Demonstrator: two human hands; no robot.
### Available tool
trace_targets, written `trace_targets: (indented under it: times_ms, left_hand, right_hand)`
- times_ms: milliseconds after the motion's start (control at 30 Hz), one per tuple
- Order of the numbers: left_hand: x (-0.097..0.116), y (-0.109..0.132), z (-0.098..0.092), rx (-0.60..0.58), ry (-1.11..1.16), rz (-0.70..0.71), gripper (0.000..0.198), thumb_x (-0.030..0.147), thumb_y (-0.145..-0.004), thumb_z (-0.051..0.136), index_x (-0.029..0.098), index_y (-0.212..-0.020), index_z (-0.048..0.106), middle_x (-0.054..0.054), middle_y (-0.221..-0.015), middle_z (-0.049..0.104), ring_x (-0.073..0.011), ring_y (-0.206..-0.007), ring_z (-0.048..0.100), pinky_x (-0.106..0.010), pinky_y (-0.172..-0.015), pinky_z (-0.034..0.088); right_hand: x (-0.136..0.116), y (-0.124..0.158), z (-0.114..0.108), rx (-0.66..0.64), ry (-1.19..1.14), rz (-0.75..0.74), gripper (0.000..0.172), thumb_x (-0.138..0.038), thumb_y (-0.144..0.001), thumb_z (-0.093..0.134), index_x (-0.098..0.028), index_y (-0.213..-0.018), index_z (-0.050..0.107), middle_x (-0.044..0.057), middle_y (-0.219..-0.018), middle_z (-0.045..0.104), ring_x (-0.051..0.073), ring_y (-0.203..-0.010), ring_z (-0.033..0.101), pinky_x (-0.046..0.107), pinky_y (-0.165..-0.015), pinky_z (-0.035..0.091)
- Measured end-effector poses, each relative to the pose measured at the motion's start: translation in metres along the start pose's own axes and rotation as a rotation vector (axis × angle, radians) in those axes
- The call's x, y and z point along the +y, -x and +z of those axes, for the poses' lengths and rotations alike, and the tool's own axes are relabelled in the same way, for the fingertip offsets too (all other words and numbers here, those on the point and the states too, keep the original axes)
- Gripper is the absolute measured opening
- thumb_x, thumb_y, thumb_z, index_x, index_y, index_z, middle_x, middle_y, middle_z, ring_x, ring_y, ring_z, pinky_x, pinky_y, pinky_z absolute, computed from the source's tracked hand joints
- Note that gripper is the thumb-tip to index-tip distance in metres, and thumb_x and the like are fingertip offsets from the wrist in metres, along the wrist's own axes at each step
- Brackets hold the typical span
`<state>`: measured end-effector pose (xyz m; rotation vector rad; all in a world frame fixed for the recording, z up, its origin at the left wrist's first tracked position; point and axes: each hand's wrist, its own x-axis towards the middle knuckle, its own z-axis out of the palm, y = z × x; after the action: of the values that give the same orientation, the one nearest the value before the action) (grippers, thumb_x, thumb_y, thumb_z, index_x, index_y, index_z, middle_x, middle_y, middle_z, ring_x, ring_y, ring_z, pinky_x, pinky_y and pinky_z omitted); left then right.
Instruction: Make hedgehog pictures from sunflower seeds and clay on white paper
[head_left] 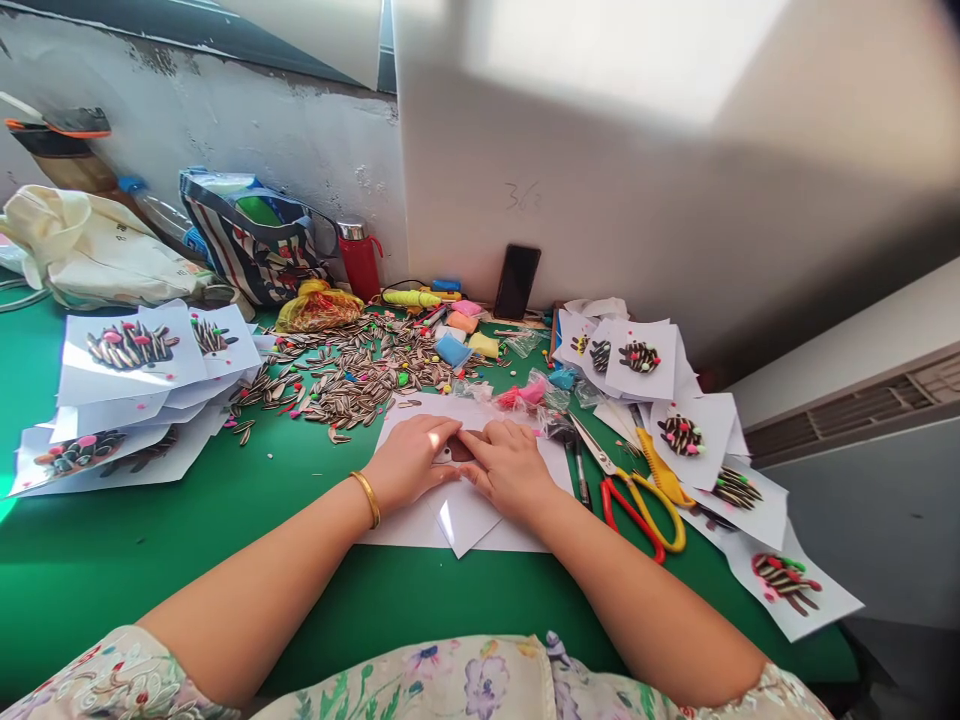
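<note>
Left hand, right hand open, palms down on white paper sheet, green bench beneath | brown cutout between fingertips | step: pressing paper flat | next: needs steady, even pressure

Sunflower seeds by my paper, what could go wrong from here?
The loose sunflower seeds lie close to the top edge of the white paper, so the left hand might sweep some onto it. The scissors lie near the right hand, so a careless shift could knock them or meet the blades.
</note>
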<state>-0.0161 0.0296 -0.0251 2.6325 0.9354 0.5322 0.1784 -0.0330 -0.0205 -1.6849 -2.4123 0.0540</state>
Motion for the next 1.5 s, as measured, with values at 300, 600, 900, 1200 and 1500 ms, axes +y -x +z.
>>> trace_targets:
  times_ms: [300,600,900,1200,1500]
  left_hand:
    - [0.000,0.000,0.000,-0.010,0.010,-0.011,0.059,0.032,-0.074,0.079,0.019,-0.126,0.056,-0.010,-0.129,0.062,-0.0295,-0.118,0.056,-0.045,-0.101,0.045]
    - [0.002,0.000,-0.002,-0.030,0.007,-0.030,0.058,0.032,-0.073,0.080,0.020,-0.125,0.056,-0.010,-0.128,0.062,-0.0292,-0.116,0.056,-0.045,-0.099,0.046]
    - [-0.001,0.002,0.001,-0.031,0.016,-0.055,0.064,0.032,-0.073,0.079,0.020,-0.130,0.054,-0.010,-0.131,0.061,-0.0301,-0.120,0.054,-0.046,-0.103,0.043]
    - [-0.001,0.001,0.000,-0.027,0.019,-0.045,0.061,0.032,-0.074,0.077,0.020,-0.130,0.055,-0.011,-0.130,0.062,-0.0299,-0.119,0.055,-0.047,-0.102,0.044]
    - [-0.001,0.001,0.001,-0.022,-0.002,-0.036,0.060,0.032,-0.075,0.077,0.018,-0.129,0.055,-0.012,-0.129,0.062,-0.0301,-0.119,0.055,-0.046,-0.103,0.044]
  right_hand:
    - [0.004,-0.001,0.000,-0.020,-0.010,0.053,0.043,-0.050,-0.096,0.049,-0.029,-0.132,0.055,0.008,-0.105,0.056,0.025,-0.099,0.045,0.037,-0.083,0.027]
    - [0.014,0.012,-0.002,-0.025,0.040,0.050,0.047,-0.048,-0.097,0.046,-0.027,-0.139,0.050,0.008,-0.106,0.057,0.025,-0.098,0.046,0.039,-0.085,0.027]
    - [0.009,0.018,-0.004,-0.048,-0.002,-0.068,0.044,-0.047,-0.096,0.048,-0.028,-0.135,0.055,0.009,-0.108,0.059,0.025,-0.100,0.047,0.039,-0.086,0.027]
    - [0.007,0.016,-0.004,-0.038,-0.034,-0.083,0.042,-0.049,-0.097,0.047,-0.032,-0.134,0.056,0.008,-0.107,0.059,0.024,-0.099,0.046,0.038,-0.085,0.026]
    - [0.000,0.008,-0.004,-0.032,-0.053,-0.075,0.044,-0.050,-0.096,0.047,-0.028,-0.134,0.055,0.009,-0.112,0.057,0.025,-0.102,0.044,0.038,-0.087,0.027]
